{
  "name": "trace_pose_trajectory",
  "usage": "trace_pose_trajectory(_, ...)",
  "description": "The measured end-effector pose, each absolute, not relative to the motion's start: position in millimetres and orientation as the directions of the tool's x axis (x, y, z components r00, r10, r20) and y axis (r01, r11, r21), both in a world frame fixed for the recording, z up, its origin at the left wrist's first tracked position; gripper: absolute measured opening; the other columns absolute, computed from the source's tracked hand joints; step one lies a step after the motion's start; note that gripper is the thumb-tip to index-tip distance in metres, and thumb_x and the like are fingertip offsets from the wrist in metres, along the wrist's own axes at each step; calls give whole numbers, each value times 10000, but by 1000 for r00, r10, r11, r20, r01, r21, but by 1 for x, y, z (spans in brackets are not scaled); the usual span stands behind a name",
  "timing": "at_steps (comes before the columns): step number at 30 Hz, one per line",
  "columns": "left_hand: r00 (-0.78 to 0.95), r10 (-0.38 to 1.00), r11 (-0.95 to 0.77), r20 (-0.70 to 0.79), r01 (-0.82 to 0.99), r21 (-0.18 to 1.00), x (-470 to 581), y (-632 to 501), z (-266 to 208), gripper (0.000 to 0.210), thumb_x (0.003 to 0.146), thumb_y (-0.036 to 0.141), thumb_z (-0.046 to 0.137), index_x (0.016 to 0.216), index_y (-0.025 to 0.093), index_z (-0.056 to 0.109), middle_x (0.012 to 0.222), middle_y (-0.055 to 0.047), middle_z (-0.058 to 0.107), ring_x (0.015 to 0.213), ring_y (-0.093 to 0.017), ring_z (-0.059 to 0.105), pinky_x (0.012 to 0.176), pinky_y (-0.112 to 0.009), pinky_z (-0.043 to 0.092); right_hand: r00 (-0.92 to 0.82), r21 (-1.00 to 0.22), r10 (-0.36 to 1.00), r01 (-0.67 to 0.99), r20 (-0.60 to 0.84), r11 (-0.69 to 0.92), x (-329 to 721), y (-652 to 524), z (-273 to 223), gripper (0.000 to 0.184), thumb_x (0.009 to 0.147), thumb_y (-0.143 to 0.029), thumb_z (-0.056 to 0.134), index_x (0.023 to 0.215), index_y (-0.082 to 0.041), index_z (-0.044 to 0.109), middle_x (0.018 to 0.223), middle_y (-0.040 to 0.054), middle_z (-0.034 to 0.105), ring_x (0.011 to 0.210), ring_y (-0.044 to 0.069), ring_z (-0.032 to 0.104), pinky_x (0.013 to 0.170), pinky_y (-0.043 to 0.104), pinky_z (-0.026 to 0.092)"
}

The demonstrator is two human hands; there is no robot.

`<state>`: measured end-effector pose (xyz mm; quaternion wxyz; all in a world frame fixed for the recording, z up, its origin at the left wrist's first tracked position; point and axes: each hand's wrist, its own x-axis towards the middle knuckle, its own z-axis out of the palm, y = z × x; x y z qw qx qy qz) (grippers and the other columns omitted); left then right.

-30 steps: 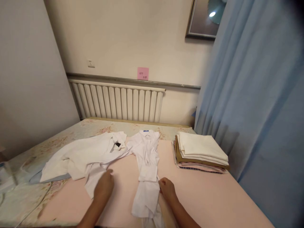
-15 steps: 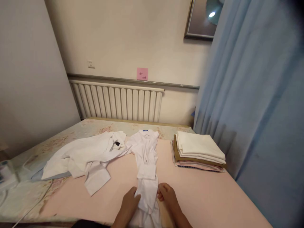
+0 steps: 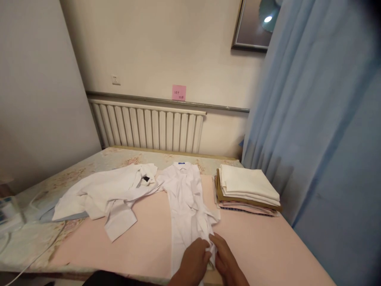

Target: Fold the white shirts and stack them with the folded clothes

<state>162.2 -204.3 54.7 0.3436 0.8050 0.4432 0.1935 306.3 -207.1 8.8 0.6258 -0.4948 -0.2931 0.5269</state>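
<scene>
- A white radiator (image 3: 148,127) stands against the pale wall (image 3: 143,43).
- A grey pipe (image 3: 133,97) runs just above the radiator.
- A pink note (image 3: 179,92) with handwriting sits above the radiator's right half.
- A white socket (image 3: 116,80) sits above the radiator's left half.
- A framed picture (image 3: 250,29) hangs above and right of the radiator.
- A blue curtain (image 3: 297,103) falls to the radiator's right.
- A plain grey panel (image 3: 38,87) rises to the radiator's left.
</scene>
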Motion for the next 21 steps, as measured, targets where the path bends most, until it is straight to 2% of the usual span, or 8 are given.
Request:
trace_pose_trajectory(2, 391, 920, -271, 13, 614, 741, 147, -203, 45, 189, 837, 252, 453, 944, 211, 603, 994, -76, 648, 959, -211, 588, 876, -319, 421, 156, -865, 972, -496, -176, -77, 310, -209, 14, 387, 606, -445, 749, 859, -159, 685, 744, 83, 694, 777, 295, 663, 664, 379, 516)
trace_pose_trajectory(4, 215, 974, -71, -72, 593, 802, 132, -198, 34, 109, 841, 220, 446, 800, 212, 547, 826, -38, 617, 815, -178, 597, 766, -291, 444, 104, -826, 979, -556, -177, -91, 311, -211, 19, 371, 619, -393, 746, 889, -146, 684, 753, 80, 703, 767, 278, 666, 679, 366, 510)
trace_pose_trajectory(6, 80, 945, 261, -316, 396, 880, 120, -193, 25, 124, 846, 187, 429, 731, 214, 466, 659, 17, 527, 610, -134, 569, 587, -248, 421, 111, -814, 978, -575, -175, -80, 310, -213, 23, 366, 617, -366, 756, 901, -147, 685, 768, 76, 710, 763, 266, 666, 686, 351, 503)
trace_pose_trajectory(8, 64, 856, 497, -514, 177, 850, 117, -190, 20, 122, 854, 183, 420, 738, 219, 418, 581, 60, 449, 466, -96, 508, 470, -207, 351, 135, -822, 976, -565, -173, -67, 309, -214, 23, 380, 617, -386, 768, 896, -142, 682, 783, 80, 712, 767, 264, 664, 683, 344, 498)
trace_pose_trajectory(9, 78, 825, 551, -560, 113, 827, 118, -189, 20, 110, 855, 185, 422, 752, 220, 408, 568, 72, 436, 429, -82, 485, 444, -192, 328, 145, -829, 974, -556, -171, -62, 309, -215, 23, 393, 625, -408, 768, 897, -139, 680, 787, 83, 712, 766, 265, 663, 679, 343, 497)
trace_pose_trajectory(13, 150, 800, 582, -581, 35, 812, 132, -189, 24, 80, 825, 192, 478, 774, 214, 420, 582, 72, 475, 416, -64, 488, 454, -187, 388, 122, -836, 979, -544, -164, -73, 311, -215, 15, 415, 702, -491, 722, 927, -145, 669, 803, 88, 708, 760, 254, 659, 671, 341, 496)
trace_pose_trajectory(17, 169, 786, 603, -595, 7, 798, 148, -184, 28, 166, 839, 262, 488, 701, 207, 413, 551, 56, 496, 423, -79, 508, 518, -243, 485, 129, -849, 978, -523, -162, -72, 314, -215, 10, 376, 737, -521, 689, 887, -177, 664, 799, 75, 703, 747, 236, 652, 655, 328, 497)
trace_pose_trajectory(21, 115, 796, 595, -595, 38, 803, 161, -173, 24, 226, 835, 271, 496, 647, 213, 384, 476, 62, 467, 363, -75, 448, 432, -208, 402, 122, -862, 980, -501, -154, -73, 313, -215, 12, 375, 729, -523, 688, 874, -179, 659, 783, 76, 698, 740, 235, 649, 641, 322, 493)
